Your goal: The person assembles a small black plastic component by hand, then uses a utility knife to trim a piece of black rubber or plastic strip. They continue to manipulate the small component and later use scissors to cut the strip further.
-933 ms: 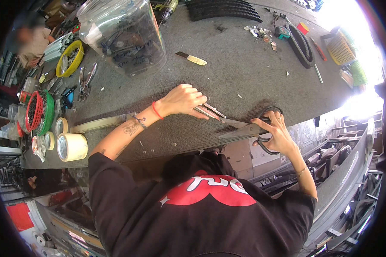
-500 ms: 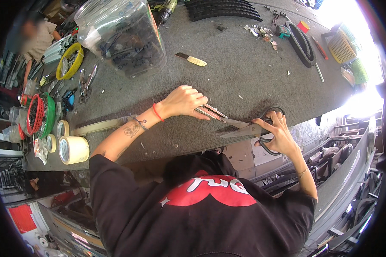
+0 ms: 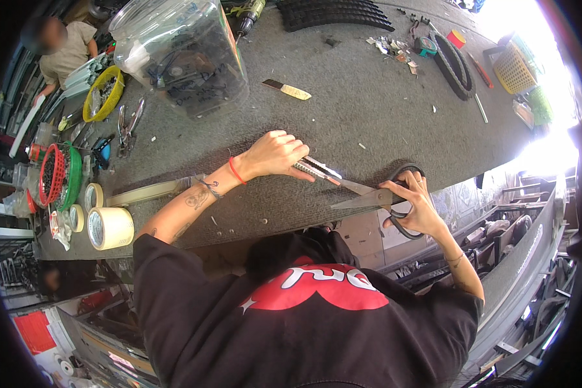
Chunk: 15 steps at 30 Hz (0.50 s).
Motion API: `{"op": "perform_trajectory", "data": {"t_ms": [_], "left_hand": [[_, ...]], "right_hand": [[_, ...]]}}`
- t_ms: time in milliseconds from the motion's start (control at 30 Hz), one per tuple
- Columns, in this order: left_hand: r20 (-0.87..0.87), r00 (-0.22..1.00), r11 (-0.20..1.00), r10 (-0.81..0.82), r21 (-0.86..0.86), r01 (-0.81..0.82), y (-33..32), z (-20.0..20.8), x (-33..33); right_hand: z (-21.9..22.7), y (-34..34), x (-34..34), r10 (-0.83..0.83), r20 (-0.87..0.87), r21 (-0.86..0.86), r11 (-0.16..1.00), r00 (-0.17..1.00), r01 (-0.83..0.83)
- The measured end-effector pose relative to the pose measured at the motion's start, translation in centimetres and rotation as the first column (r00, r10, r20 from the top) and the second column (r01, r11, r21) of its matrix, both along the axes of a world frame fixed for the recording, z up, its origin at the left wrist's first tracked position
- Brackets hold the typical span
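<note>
My left hand (image 3: 275, 154) is closed around a small bundle of narrow light strips (image 3: 319, 169) with dark toothed edges, their free ends sticking out to the right. What kind of strips they are I cannot make out. A pair of large scissors (image 3: 359, 201) with black handles is in my right hand (image 3: 415, 205), fingers through the loops. Its two blades stand apart and point left, the upper one reaching close to the strip ends. Whether blade and strips touch is not clear. Both hands are over the near edge of the grey worktable (image 3: 284, 213).
A clear plastic tub (image 3: 194, 77) stands beyond my left hand, with a knife (image 3: 287, 88) to its right. Tape rolls (image 3: 116, 227) and small baskets (image 3: 103, 94) line the left side. A black chain-like loop (image 3: 452, 68) lies far right. Another person (image 3: 68, 52) is at far left.
The strips in my left hand have turned slightly, their ends showing whiter. The scissors are nearly where they were. At far left the other person has shifted, an arm reaching lower.
</note>
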<state>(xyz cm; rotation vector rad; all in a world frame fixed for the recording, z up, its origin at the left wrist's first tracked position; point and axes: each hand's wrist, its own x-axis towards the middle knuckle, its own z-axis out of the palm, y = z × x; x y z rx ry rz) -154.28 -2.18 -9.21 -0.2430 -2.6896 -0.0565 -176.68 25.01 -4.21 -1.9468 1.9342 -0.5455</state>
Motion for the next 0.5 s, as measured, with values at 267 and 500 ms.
{"op": "perform_trajectory", "data": {"t_ms": [267, 500], "left_hand": [[-0.020, 1.000, 1.000, 0.003, 0.010, -0.002, -0.02, 0.05, -0.09], [0.006, 1.000, 1.000, -0.003, 0.001, 0.003, 0.10, 0.36, -0.17]], "right_hand": [[-0.22, 0.01, -0.24, 0.011, 0.036, -0.005, 1.000, 0.999, -0.011], [0.23, 0.03, -0.13, 0.024, -0.075, -0.039, 0.999, 0.997, -0.027]]}}
